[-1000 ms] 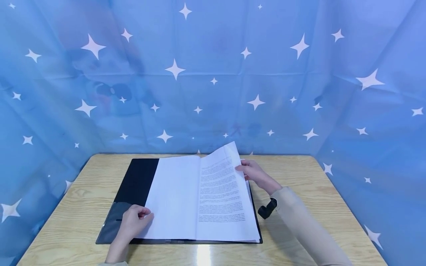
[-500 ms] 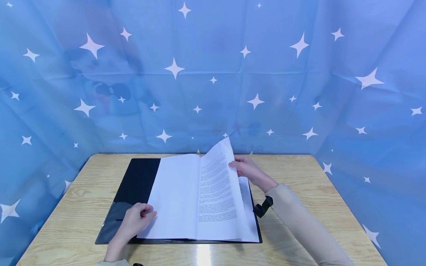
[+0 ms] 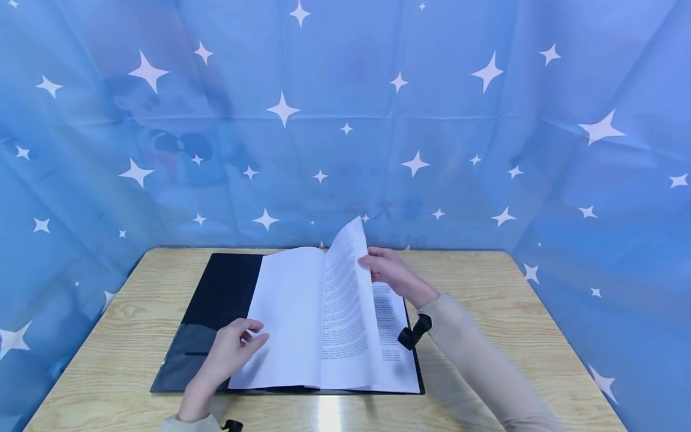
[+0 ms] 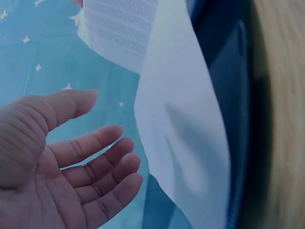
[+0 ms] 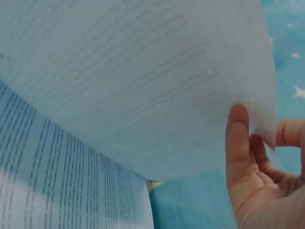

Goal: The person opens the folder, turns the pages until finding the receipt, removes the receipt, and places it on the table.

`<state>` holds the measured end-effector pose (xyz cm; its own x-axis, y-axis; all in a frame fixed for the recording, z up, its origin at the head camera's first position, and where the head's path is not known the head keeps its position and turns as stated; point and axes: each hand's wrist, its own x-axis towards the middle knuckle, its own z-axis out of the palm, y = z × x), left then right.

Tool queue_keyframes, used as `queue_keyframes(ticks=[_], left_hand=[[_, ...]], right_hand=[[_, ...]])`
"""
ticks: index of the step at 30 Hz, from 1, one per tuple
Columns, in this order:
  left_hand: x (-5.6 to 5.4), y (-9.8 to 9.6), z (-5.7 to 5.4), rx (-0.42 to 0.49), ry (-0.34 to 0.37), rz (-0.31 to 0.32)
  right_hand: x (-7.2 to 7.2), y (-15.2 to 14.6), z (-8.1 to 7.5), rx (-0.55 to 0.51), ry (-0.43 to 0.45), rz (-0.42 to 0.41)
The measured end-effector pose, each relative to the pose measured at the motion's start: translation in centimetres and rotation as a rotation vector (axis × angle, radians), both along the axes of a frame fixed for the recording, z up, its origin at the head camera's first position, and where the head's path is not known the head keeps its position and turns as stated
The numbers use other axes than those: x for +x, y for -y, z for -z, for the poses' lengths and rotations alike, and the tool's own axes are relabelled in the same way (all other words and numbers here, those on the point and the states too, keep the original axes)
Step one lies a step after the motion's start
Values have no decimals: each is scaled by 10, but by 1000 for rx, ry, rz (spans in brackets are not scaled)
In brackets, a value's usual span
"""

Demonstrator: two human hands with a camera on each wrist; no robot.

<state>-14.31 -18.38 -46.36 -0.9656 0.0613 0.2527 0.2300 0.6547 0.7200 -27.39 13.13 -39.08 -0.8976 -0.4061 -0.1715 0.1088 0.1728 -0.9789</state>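
Note:
A black folder (image 3: 229, 282) lies spread on the table, with white sheets inside it. My right hand (image 3: 396, 275) pinches the outer edge of a printed page (image 3: 345, 306) and holds it lifted and curved. Beneath it shows another printed page (image 3: 390, 324). In the right wrist view, the fingers (image 5: 237, 143) press against the lifted page (image 5: 157, 95), whose print shows through faintly. My left hand (image 3: 229, 354) hovers by the blank left page (image 3: 286, 324), its fingers loosely bent and holding nothing. In the left wrist view a gap separates the fingertips (image 4: 131, 183) from the sheet (image 4: 186, 119).
The wooden table (image 3: 475, 282) carries the folder near its middle. A blue curtain (image 3: 345, 150) with white stars hangs behind the table and along both sides. A small black device (image 3: 414, 333) is strapped at the right wrist.
My right hand has carried the page's edge leftward and upward, uncovering more of the printed page below. My left hand has moved slightly right and up, its fingers spreading a little.

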Motion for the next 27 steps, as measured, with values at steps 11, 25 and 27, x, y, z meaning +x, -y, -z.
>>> queue_keyframes(ticks=[11,25,27], left_hand=[[0,-22,-15,48,-71,30],[6,-50,-43,92,-166,-1],[8,-52,-46,119,-170,-7]], right_hand=[[-2,23,-5,-29,8,46],[0,49,-8,-83,37,48],[0,53,-8,-87,44,57]])
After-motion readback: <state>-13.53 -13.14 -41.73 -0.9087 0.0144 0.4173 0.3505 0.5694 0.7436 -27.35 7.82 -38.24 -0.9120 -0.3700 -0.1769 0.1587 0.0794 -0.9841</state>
